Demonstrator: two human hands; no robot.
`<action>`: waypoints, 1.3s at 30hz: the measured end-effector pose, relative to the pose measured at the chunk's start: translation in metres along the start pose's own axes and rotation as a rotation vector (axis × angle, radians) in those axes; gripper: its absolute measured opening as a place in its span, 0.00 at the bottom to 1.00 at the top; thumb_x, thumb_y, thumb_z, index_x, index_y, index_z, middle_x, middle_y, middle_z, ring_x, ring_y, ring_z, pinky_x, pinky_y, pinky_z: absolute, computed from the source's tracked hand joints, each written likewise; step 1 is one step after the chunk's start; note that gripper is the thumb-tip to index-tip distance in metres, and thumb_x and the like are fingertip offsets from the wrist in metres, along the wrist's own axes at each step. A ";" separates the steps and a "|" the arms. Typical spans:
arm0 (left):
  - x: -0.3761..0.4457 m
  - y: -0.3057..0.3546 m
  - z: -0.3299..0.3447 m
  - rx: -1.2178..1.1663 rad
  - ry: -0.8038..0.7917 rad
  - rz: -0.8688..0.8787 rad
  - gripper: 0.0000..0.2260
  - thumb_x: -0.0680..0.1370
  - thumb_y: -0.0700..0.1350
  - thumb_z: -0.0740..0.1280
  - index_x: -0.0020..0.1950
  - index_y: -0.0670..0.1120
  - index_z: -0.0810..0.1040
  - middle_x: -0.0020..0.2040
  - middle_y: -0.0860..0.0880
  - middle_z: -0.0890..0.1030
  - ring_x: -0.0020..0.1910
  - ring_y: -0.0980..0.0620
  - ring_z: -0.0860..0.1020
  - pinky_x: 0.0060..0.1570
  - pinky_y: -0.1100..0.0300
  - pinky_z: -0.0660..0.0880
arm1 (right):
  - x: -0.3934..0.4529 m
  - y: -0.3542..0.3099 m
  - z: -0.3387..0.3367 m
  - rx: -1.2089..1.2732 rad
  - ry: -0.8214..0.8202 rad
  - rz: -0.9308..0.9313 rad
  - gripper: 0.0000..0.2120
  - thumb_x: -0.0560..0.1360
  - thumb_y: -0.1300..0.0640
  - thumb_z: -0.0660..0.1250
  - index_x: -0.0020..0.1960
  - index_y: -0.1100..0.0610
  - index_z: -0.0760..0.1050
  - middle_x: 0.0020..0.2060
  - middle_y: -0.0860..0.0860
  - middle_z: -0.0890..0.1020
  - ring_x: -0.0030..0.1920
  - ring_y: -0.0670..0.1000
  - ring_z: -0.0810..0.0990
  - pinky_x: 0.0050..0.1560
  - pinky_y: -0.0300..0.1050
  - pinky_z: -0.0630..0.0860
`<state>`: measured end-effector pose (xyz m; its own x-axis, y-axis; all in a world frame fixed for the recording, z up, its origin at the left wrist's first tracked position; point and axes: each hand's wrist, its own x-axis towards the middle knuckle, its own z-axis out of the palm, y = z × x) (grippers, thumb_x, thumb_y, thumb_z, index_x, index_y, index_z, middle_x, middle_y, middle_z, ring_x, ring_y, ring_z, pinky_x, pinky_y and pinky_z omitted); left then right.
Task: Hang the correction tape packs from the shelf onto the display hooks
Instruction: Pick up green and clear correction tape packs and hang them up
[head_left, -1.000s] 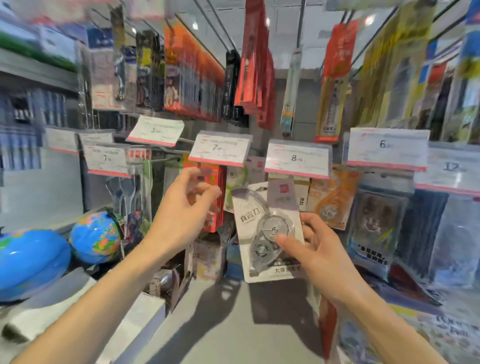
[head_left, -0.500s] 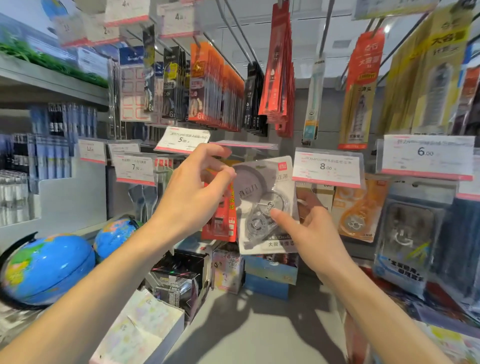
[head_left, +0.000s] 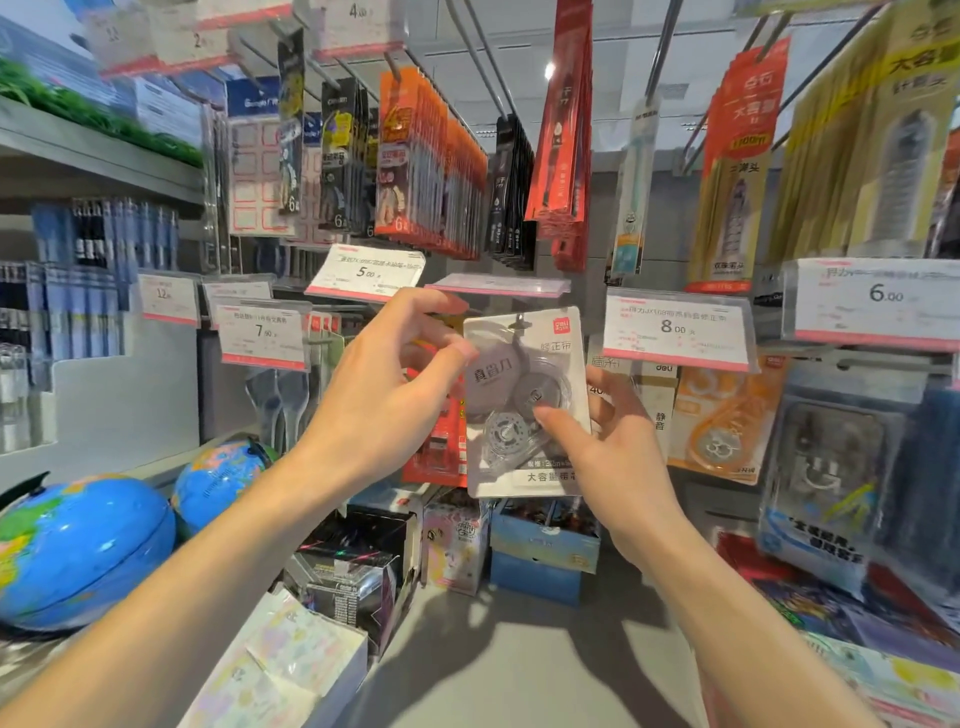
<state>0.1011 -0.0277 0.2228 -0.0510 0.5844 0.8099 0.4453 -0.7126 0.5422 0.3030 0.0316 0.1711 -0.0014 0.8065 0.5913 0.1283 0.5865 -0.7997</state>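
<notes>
A grey correction tape pack (head_left: 524, 405) with a clear blister and a red logo is held upright in front of the display. My right hand (head_left: 613, 457) grips its lower right side, thumb on the blister. My left hand (head_left: 384, 395) pinches the pack's upper left edge with thumb and fingers. The pack's hang hole sits at a metal display hook (head_left: 519, 325) just under a tilted price tag (head_left: 498, 285). Red packs (head_left: 439, 447) hang behind the left hand, partly hidden.
Price tags marked 5.00 (head_left: 366, 271), 8.00 (head_left: 675, 328) and 6.00 (head_left: 883, 296) flank the hook. An orange tape pack (head_left: 722, 421) hangs to the right. Two globes (head_left: 78, 545) sit lower left, and boxes (head_left: 540, 551) stand on the grey shelf (head_left: 519, 675) below.
The pack rose from chest height up to the hook under the price tag. My left hand closed onto its top left edge. The view tilted upward.
</notes>
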 end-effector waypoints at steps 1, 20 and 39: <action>0.000 -0.001 0.000 -0.004 -0.001 -0.001 0.12 0.81 0.44 0.70 0.57 0.60 0.75 0.48 0.49 0.85 0.42 0.46 0.84 0.46 0.41 0.81 | 0.001 0.002 0.001 0.004 0.015 0.004 0.19 0.74 0.46 0.76 0.56 0.31 0.69 0.47 0.30 0.85 0.46 0.38 0.87 0.43 0.35 0.79; -0.001 -0.106 0.066 -0.024 -0.076 -0.192 0.25 0.80 0.48 0.67 0.75 0.60 0.65 0.48 0.59 0.84 0.46 0.64 0.83 0.37 0.68 0.77 | 0.019 0.035 0.017 -0.103 0.206 -0.048 0.28 0.79 0.42 0.70 0.77 0.39 0.67 0.63 0.30 0.77 0.63 0.44 0.81 0.58 0.36 0.82; 0.021 -0.129 0.097 -0.061 -0.140 -0.220 0.32 0.81 0.58 0.67 0.81 0.67 0.54 0.80 0.62 0.59 0.68 0.81 0.61 0.71 0.56 0.58 | 0.036 0.046 0.004 -0.606 0.184 -0.148 0.27 0.83 0.47 0.67 0.80 0.47 0.66 0.70 0.51 0.80 0.64 0.46 0.82 0.69 0.22 0.61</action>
<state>0.1291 0.1144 0.1480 -0.0146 0.7726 0.6347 0.3819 -0.5824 0.7176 0.3045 0.0877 0.1555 0.1006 0.6630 0.7419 0.6770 0.5008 -0.5394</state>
